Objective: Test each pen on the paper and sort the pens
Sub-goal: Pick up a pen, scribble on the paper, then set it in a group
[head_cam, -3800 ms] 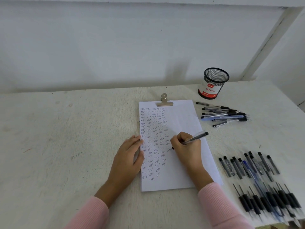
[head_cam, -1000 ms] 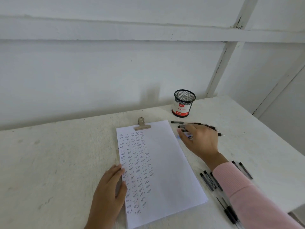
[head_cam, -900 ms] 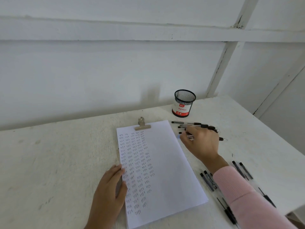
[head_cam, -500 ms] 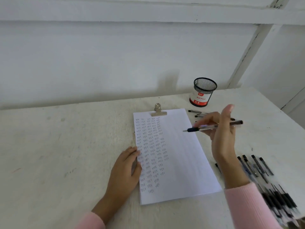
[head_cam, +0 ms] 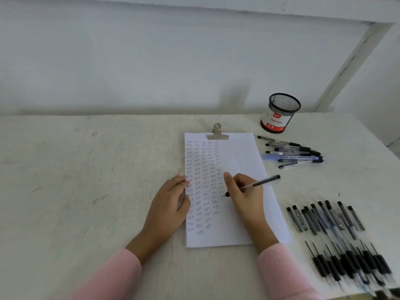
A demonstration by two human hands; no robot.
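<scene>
Right hand [head_cam: 244, 194] holds a pen [head_cam: 253, 185], its tip on the paper [head_cam: 242, 156]. Left hand [head_cam: 171, 202] lies flat, fingers on the paper's edge.

You have one view, from your head, facing forward and down, close over the table [head_cam: 86, 191]. The paper [head_cam: 242, 152] sits near centre; the wall [head_cam: 151, 61] fills twelve o'clock.
</scene>
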